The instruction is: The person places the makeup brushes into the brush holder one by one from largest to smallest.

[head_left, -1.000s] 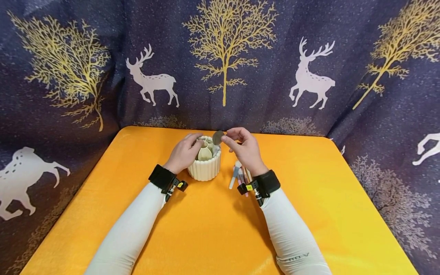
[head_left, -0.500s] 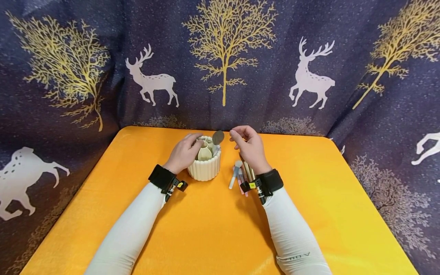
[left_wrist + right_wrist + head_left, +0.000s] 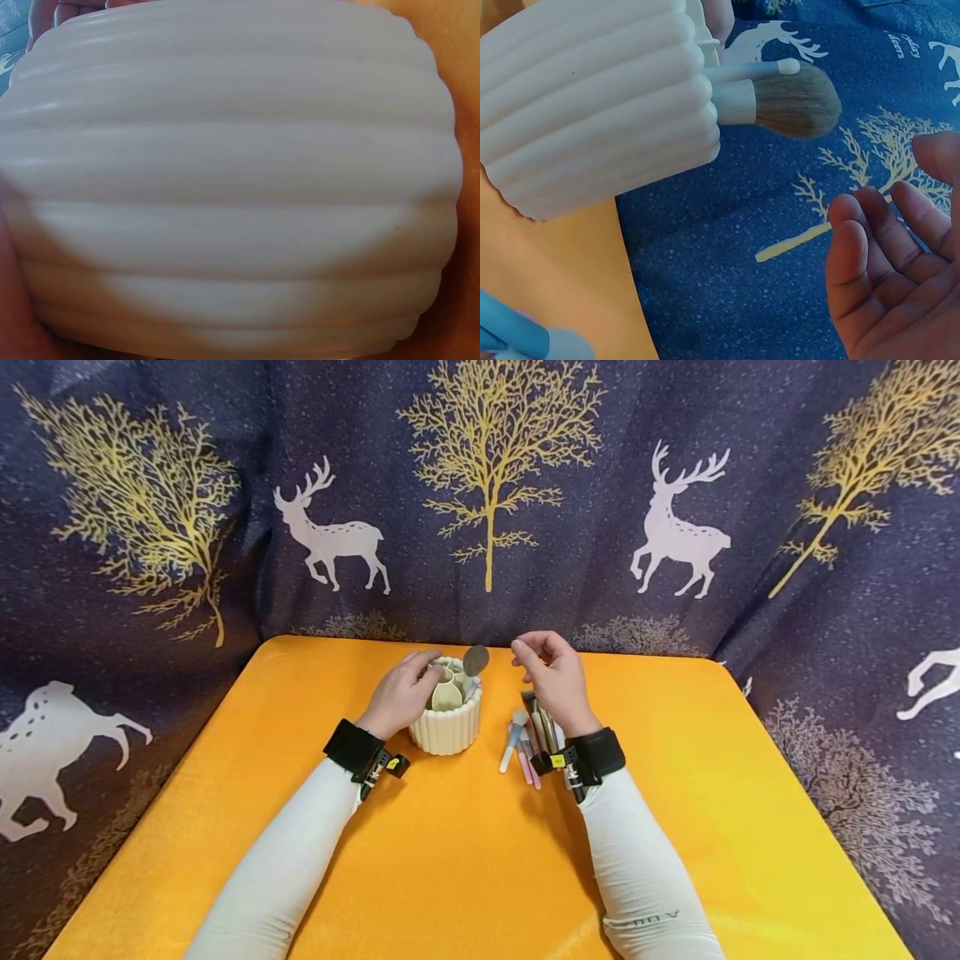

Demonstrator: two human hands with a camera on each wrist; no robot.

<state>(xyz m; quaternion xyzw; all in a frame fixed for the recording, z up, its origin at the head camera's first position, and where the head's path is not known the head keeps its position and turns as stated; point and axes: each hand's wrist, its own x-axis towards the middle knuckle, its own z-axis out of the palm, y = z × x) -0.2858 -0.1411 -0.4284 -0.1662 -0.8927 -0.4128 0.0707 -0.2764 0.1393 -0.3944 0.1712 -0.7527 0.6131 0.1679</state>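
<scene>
Relaxed, half curled and holding nothing with the right hand (image 3: 555,677), just beside the fluffy brush (image 3: 799,101). Gripping the ribbed white holder (image 3: 446,732) around its left side with the left hand (image 3: 401,693). Apparently between placements, with that brush seated bristles-up in the holder. Probably best to keep bracing, then reach down and pinch another from the loose brushes (image 3: 527,750) lying on the orange table (image 3: 465,852).

A fluffy brush (image 3: 799,101) sticks out of the ribbed white holder (image 3: 600,105), apart from the right hand (image 3: 900,270)
</scene>
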